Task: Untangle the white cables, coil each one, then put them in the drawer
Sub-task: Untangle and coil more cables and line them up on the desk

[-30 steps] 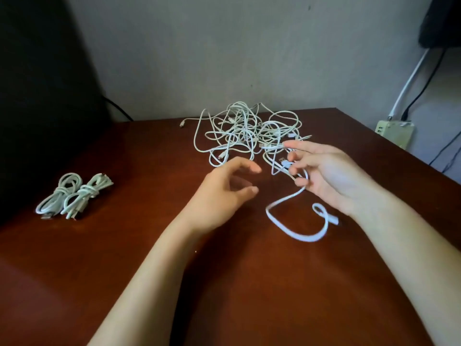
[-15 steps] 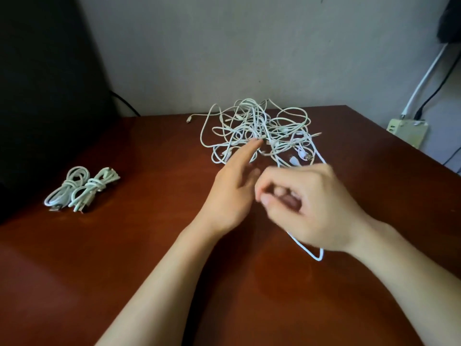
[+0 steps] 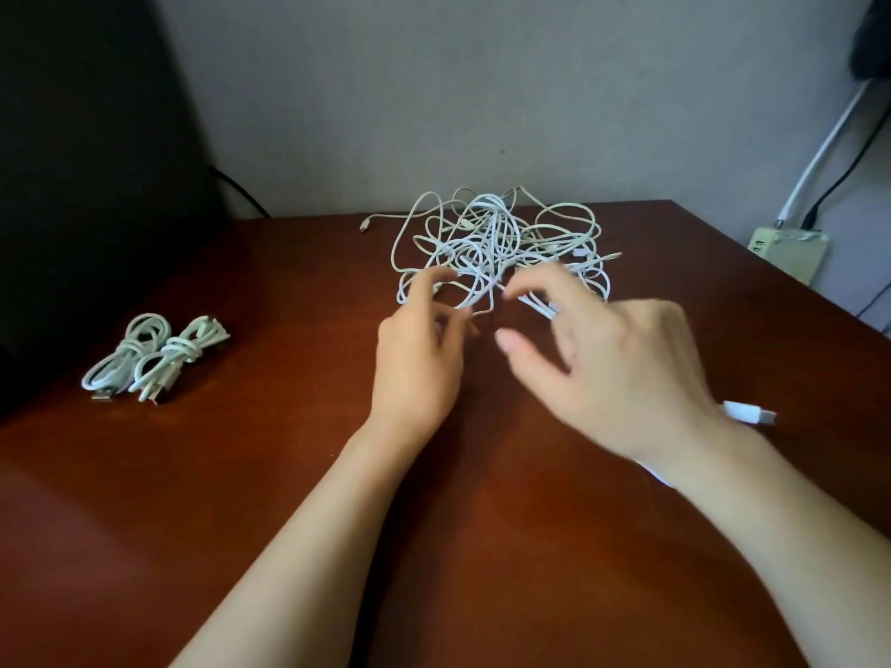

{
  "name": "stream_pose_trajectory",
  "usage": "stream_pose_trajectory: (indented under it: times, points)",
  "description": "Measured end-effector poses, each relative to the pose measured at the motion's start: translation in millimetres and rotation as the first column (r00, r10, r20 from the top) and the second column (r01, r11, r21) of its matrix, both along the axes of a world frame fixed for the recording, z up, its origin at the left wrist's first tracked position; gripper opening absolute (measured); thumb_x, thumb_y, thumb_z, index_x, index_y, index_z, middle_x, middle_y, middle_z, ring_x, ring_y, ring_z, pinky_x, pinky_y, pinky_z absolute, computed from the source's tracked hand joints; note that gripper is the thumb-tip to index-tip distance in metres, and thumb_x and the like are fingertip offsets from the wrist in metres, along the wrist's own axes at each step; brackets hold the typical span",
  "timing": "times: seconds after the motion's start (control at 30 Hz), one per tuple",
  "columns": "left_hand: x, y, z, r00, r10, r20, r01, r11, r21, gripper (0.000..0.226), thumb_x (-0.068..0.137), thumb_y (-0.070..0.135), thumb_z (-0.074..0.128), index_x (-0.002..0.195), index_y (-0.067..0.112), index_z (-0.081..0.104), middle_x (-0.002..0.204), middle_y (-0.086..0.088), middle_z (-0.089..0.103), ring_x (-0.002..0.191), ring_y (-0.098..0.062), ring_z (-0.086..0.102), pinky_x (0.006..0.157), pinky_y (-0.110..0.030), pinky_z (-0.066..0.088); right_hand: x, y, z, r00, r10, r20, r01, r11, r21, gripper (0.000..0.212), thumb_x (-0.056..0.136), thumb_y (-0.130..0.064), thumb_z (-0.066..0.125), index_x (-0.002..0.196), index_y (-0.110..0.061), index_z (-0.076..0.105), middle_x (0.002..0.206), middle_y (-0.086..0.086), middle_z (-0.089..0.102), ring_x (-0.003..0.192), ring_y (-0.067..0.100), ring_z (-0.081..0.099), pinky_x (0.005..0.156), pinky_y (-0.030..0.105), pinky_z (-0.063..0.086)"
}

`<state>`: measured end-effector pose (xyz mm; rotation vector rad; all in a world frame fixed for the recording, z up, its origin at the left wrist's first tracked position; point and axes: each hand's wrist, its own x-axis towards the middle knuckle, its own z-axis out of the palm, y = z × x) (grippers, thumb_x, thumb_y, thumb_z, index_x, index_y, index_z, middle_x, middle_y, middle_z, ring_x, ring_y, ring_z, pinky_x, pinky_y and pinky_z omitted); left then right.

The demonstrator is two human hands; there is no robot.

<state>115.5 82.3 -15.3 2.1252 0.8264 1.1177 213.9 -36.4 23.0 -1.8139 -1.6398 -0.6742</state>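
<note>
A tangle of white cables [image 3: 496,243] lies at the back middle of the brown table [image 3: 289,523]. My left hand [image 3: 419,359] is at its near edge, fingers loosely bent, fingertips touching the nearest loops and holding nothing. My right hand [image 3: 617,364] is blurred beside it, fingers spread and thumb apart from them. A flat white cable [image 3: 542,307] shows at its fingertips and runs on under the palm. The cable's USB plug [image 3: 749,413] pokes out to the right of the wrist. Two coiled white cables [image 3: 154,359] lie side by side at the left.
A dark panel [image 3: 87,161] stands along the table's left side. A pale power strip [image 3: 790,248] with black and white leads hangs beyond the right edge. The wall stands close behind the tangle.
My right hand has opened from a pinch and reached forward to the tangle. The flat cable's plug end now lies right of my wrist. My left hand has moved slightly forward.
</note>
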Motion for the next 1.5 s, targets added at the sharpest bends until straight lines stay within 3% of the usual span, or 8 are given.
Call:
stream_pose_trajectory:
  times: [0.17, 0.37, 0.53, 0.8, 0.93, 1.13, 1.27, 1.5]
  points:
    - [0.1, 4.0, -0.9, 0.992, 0.108, 0.062, -0.101, 0.989, -0.111, 0.026, 0.095, 0.015, 0.056, 0.121, 0.018, 0.053, 0.063, 0.020, 0.062, 0.060, 0.007, 0.056, 0.059, -0.001, 0.034, 31.1, 0.0, 7.6, 0.896, -0.440, -0.064, 0.420, 0.885, -0.202, 0.031, 0.089, -0.050, 0.052, 0.111, -0.030, 0.060, 0.082, 0.007, 0.070, 0.089, 0.035, 0.064, 0.069, 0.034, 0.035]
    - [1.4, -4.2, 2.7, 0.997, 0.058, 0.045, -0.054, 0.995, -0.085, 0.024, 0.094, 0.010, 0.055, 0.117, 0.019, 0.056, 0.069, 0.013, 0.068, 0.038, 0.003, 0.047, 0.057, -0.003, 0.035, 45.0, 4.9, -8.2, 0.853, -0.506, 0.128, 0.520, 0.805, -0.285, 0.026, 0.081, -0.032, 0.069, 0.106, -0.023, 0.067, 0.102, 0.003, 0.063, 0.107, 0.028, 0.048, 0.089, 0.039, 0.028]
    - [3.5, -10.0, 4.4, 0.999, 0.009, 0.031, -0.007, 0.998, -0.058, 0.025, 0.093, 0.006, 0.053, 0.107, 0.026, 0.058, 0.066, 0.014, 0.068, 0.039, 0.004, 0.046, 0.052, -0.013, 0.035, 29.3, 21.7, -23.9, 0.932, -0.324, 0.165, 0.349, 0.923, -0.161, 0.028, 0.070, -0.012, 0.072, 0.097, -0.007, 0.068, 0.092, 0.010, 0.064, 0.094, 0.035, 0.056, 0.079, 0.040, 0.039]
    - [5.7, -18.3, 7.0, 0.989, -0.143, -0.037, 0.137, 0.981, -0.139, 0.036, 0.090, 0.001, 0.045, 0.098, 0.027, 0.067, 0.069, 0.010, 0.068, 0.064, -0.001, 0.059, 0.061, -0.007, 0.042, 28.8, 37.9, -31.3, 0.948, -0.199, -0.248, 0.088, 0.913, -0.398, 0.050, 0.095, -0.016, 0.048, 0.142, -0.012, 0.031, 0.149, 0.006, 0.035, 0.130, 0.028, 0.042, 0.101, 0.036, 0.035]
    - [7.7, -19.2, 8.1, 0.983, -0.183, -0.007, 0.176, 0.958, -0.224, 0.034, 0.093, 0.003, 0.046, 0.114, 0.018, 0.068, 0.069, 0.009, 0.070, 0.071, -0.015, 0.065, 0.073, -0.020, 0.052, 38.5, 39.4, -32.0, 0.933, -0.177, -0.315, 0.092, 0.959, -0.268, 0.040, 0.092, -0.018, 0.055, 0.130, -0.014, 0.044, 0.133, 0.003, 0.043, 0.115, 0.028, 0.054, 0.091, 0.043, 0.046]
    - [8.3, -20.7, 7.3, 0.976, -0.219, 0.003, 0.215, 0.955, -0.204, 0.036, 0.088, 0.004, 0.058, 0.122, 0.015, 0.065, 0.076, 0.008, 0.072, 0.079, 0.002, 0.064, 0.085, -0.013, 0.047, 43.7, 42.5, -35.5, 0.915, -0.203, -0.349, 0.088, 0.943, -0.320, 0.051, 0.094, -0.023, 0.052, 0.142, -0.018, 0.035, 0.146, -0.005, 0.033, 0.110, 0.025, 0.056, 0.092, 0.041, 0.046]
    - [8.5, -21.3, 6.1, 0.976, -0.214, -0.027, 0.208, 0.967, -0.147, 0.042, 0.085, 0.005, 0.068, 0.126, 0.015, 0.062, 0.078, 0.013, 0.069, 0.071, 0.010, 0.060, 0.085, -0.012, 0.047, 46.8, 45.6, -34.0, 0.838, -0.175, -0.516, 0.004, 0.949, -0.314, 0.051, 0.094, -0.023, 0.054, 0.142, -0.017, 0.036, 0.133, 0.002, 0.045, 0.111, 0.023, 0.052, 0.096, 0.031, 0.036]
    - [7.5, -18.1, 4.2, 0.996, -0.069, -0.056, 0.067, 0.997, -0.037, 0.053, 0.079, 0.008, 0.075, 0.129, 0.013, 0.059, 0.082, 0.010, 0.067, 0.069, 0.002, 0.062, 0.071, 0.003, 0.038, 46.3, 40.4, -36.1, 0.911, -0.055, -0.409, -0.062, 0.961, -0.269, 0.022, 0.094, -0.032, 0.055, 0.086, -0.016, 0.068, 0.071, -0.010, 0.039, 0.087, 0.020, 0.039, 0.071, 0.026, 0.023]
